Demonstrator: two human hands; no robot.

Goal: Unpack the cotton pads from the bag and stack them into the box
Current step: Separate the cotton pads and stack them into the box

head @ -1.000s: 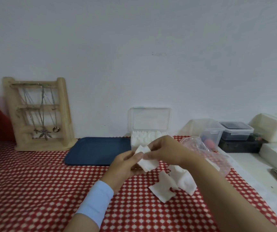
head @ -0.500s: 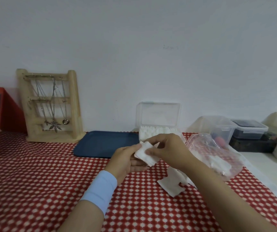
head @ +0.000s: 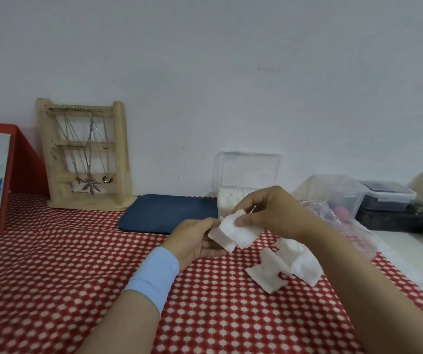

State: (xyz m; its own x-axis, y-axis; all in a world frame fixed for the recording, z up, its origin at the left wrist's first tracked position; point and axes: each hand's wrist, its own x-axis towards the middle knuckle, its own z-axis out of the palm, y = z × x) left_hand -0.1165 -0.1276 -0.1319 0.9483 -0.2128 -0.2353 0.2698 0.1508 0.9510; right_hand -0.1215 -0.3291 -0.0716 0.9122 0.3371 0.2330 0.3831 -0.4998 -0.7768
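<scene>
Cotton pads: small sheaf pinched between left hand and right hand, being squared above the table's middle; loose pads on cloth, bag toward the right edge. Next, judged: carry sheaf to open box at back edge, set it flat.

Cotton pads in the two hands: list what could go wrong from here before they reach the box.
1. The held cotton pads are fanned out unevenly between the left hand and right hand; some could slip onto the tablecloth.
2. The loose pads lie crumpled under the right forearm, which might drag them.
3. The box already looks fairly full of white cotton, so an untidy stack may not fit.
</scene>
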